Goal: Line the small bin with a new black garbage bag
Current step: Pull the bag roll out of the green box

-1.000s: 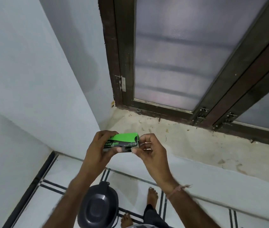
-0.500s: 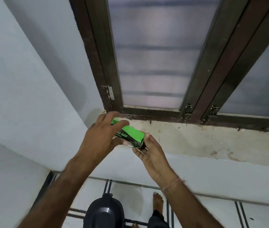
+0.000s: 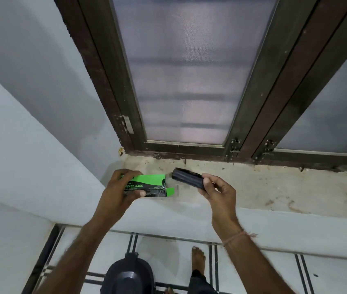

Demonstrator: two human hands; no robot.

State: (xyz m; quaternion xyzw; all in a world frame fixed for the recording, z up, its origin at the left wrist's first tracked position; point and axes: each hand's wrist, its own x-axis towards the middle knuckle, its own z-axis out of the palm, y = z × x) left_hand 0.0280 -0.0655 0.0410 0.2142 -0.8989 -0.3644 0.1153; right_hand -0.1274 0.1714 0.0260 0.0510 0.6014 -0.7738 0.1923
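My left hand [image 3: 117, 190] grips a green and black garbage bag box [image 3: 150, 184], its right end flap hanging open. Just to the right of the box, my right hand [image 3: 218, 193] holds a black roll of garbage bags [image 3: 186, 179] by its near end, clear of the box. Both are held over the window sill [image 3: 274, 187]. The small dark bin [image 3: 129, 276] with its lid shut stands on the floor at the bottom, between my forearms.
A dusty sill runs below a dark-framed window [image 3: 181, 81] with frosted panes. A white wall [image 3: 19, 124] closes in on the left. White floor tiles with dark lines [image 3: 253, 270] lie below, with my bare feet [image 3: 198, 257] beside the bin.
The black roll has come out of the box in my right hand and moved to the right. The box's end flap now hangs open. The view has tilted up a little.
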